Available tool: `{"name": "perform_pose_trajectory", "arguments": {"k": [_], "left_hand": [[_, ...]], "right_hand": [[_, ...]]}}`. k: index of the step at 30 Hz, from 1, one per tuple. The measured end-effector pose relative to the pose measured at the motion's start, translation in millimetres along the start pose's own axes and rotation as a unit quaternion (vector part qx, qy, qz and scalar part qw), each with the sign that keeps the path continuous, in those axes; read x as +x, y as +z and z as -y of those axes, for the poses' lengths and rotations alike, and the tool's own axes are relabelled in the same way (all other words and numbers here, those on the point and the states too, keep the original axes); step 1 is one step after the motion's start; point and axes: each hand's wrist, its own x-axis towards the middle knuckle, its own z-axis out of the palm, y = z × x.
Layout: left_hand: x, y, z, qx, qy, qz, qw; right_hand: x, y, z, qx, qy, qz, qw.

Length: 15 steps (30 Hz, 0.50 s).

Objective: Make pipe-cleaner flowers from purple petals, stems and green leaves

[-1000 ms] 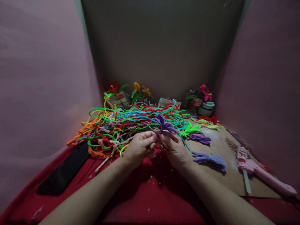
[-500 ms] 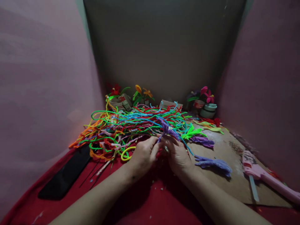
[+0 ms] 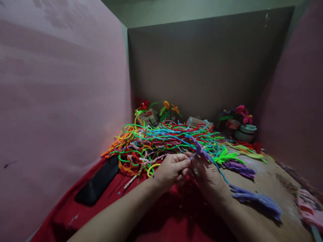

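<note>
A purple pipe-cleaner flower (image 3: 201, 150) with a pale centre rises between my two hands, tilted to the right. My right hand (image 3: 210, 178) is closed around its base from below. My left hand (image 3: 174, 167) pinches thumb and fingers together at the flower's lower left petal; the exact spot is partly hidden by the fingers. Just beyond the hands lies a big tangled heap of coloured pipe cleaners (image 3: 161, 137). Bright green pipe-cleaner leaves (image 3: 225, 156) and a purple petal bundle (image 3: 241, 168) lie to the right of the flower.
A bluish-purple petal bundle (image 3: 259, 200) rests on the cardboard (image 3: 267, 171) at right, near a pink glue gun (image 3: 309, 206). A black phone-like slab (image 3: 97, 183) lies on the red cloth (image 3: 91, 218). Finished-looking flowers (image 3: 243, 114) and a lidded jar (image 3: 245, 132) stand behind.
The camera view has tilted up and swung left, so everything sits farther right and lower. My left hand has turned, its fingers now pinching at the flower's left side.
</note>
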Motion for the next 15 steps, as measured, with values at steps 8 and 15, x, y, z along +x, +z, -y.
{"name": "perform_pose_trajectory", "arguments": {"k": [8,15], "left_hand": [[-1,-2.6,3,0.111,0.05,0.006,0.993],[-2,-3.9,23,0.466,0.258,-0.106,0.839]], "right_hand": [[0,0,1,0.007,-0.017,-0.027,0.999],[-2,9,5,-0.011,-0.031,-0.069,0.997]]}}
